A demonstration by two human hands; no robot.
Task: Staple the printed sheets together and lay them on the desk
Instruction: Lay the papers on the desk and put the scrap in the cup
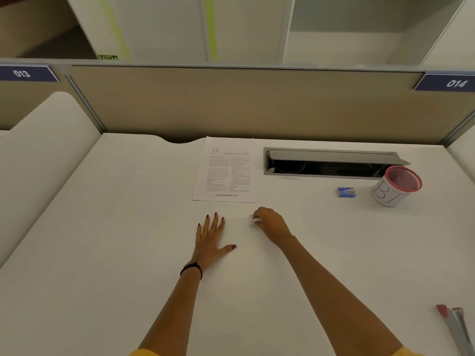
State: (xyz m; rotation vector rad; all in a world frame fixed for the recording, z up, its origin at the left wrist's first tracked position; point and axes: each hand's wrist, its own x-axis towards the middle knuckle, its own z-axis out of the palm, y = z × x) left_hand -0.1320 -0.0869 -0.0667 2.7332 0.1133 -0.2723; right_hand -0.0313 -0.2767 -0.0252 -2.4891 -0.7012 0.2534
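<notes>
Centrally, the left hand point(209, 237) lies flat on the white laminate desk point(115, 227), fingers straight and spread, holding nothing. Just to its right, the right hand point(271, 223) is curled, its fingertips pinching a small white object point(255, 220). Blur prevents telling whether this is a stapler or a paper corner.

Just beyond both hands, the white printed sheet headed "17" point(226, 170) lies flat and face up on the desk, touched by neither hand. Whether more sheets lie beneath it cannot be told.

To the far right are an open grey cable tray point(331, 164), a small blue box point(345, 192) and a white paper cup with a red rim point(395, 187). Red-and-grey items point(453, 327) sit at the near right edge. A beige partition point(231, 104) closes the far side.

Judged step: either preparing to staple, or finishing after laying the sheets down; no staple is visible. If stapling remains, the next move calls for squaring the sheets' edges and seating one corner fully in the stapler.
</notes>
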